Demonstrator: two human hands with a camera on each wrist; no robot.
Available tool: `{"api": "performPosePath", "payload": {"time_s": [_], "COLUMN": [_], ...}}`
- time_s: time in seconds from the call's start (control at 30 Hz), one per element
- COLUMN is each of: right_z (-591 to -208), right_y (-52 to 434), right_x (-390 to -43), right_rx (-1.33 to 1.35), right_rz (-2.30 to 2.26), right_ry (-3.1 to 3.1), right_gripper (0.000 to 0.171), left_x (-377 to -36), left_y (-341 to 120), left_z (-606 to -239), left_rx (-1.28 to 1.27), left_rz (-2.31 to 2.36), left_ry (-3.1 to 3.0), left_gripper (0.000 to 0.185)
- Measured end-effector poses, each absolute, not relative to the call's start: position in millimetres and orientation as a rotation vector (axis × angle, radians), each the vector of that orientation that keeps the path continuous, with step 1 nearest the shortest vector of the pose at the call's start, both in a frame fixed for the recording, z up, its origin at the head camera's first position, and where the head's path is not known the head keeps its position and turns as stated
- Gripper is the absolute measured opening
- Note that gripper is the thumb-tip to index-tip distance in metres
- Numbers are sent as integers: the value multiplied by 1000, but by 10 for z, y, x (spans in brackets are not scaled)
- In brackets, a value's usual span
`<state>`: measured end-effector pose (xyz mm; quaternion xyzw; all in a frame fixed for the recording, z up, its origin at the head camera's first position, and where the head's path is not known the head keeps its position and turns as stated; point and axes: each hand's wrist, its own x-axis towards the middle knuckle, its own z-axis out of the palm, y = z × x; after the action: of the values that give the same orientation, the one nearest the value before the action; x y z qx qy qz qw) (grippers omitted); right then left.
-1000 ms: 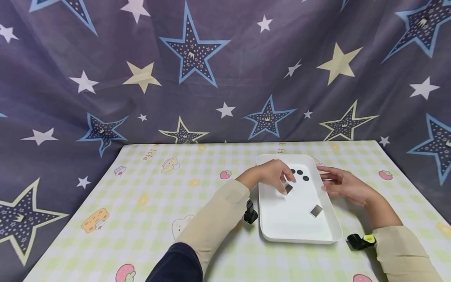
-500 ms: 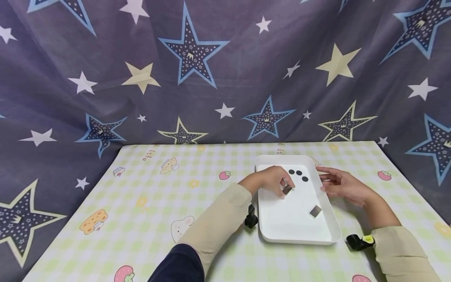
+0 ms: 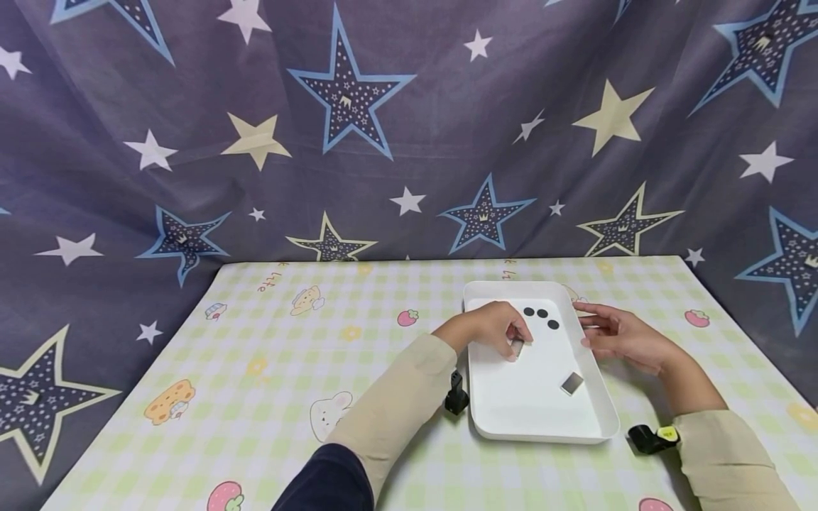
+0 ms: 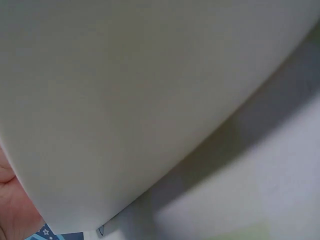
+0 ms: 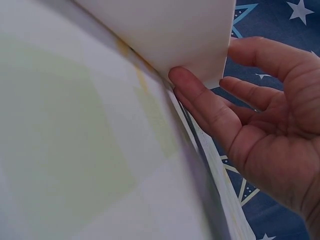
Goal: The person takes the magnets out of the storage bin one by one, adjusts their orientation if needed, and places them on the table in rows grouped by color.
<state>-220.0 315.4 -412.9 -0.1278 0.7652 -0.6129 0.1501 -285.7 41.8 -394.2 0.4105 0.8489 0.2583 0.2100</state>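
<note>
A white tray (image 3: 543, 431) lies on the checked tablecloth (image 3: 287, 369), right of centre. My left hand (image 3: 492, 325) reaches over the tray's left side and pinches a small grey square piece (image 3: 517, 347) between thumb and fingertips, low over the tray floor. My right hand (image 3: 623, 335) rests with straight fingers against the tray's right rim; in the right wrist view the right hand (image 5: 270, 125) touches the tray wall (image 5: 165, 35). A second grey square (image 3: 572, 383) lies flat in the tray. Three black discs (image 3: 541, 313) sit near the tray's far end. The left wrist view is a blurred white surface.
A dark star-patterned curtain (image 3: 396, 128) hangs directly behind the table's far edge. Black wrist cameras sit at my left wrist (image 3: 455, 394) and my right wrist (image 3: 652, 438). The tablecloth stretches left of the tray, printed with strawberries and cartoon animals.
My left hand has drawn the grey square slightly left and nearer, with the fingers closing tighter on it. The right hand stays at the tray's rim.
</note>
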Motion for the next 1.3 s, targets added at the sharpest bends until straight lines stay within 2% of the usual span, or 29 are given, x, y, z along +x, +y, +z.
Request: {"api": "performPosePath", "payload": {"time_s": [0.77, 1.3], "right_z": [-4119, -4104], "right_y": [3150, 3148], "right_x": [-2192, -2176], "right_rx": [-377, -380], "right_rz": [-1738, -1739], "right_ry": [2205, 2219], "right_gripper": [70, 68], "left_x": [-2795, -2773], "left_y": [380, 229], "left_z": [-3928, -3775], "left_rx": [1118, 1007], "left_rz": [726, 1029], "left_ry": [2473, 2398], "left_gripper": [22, 18]}}
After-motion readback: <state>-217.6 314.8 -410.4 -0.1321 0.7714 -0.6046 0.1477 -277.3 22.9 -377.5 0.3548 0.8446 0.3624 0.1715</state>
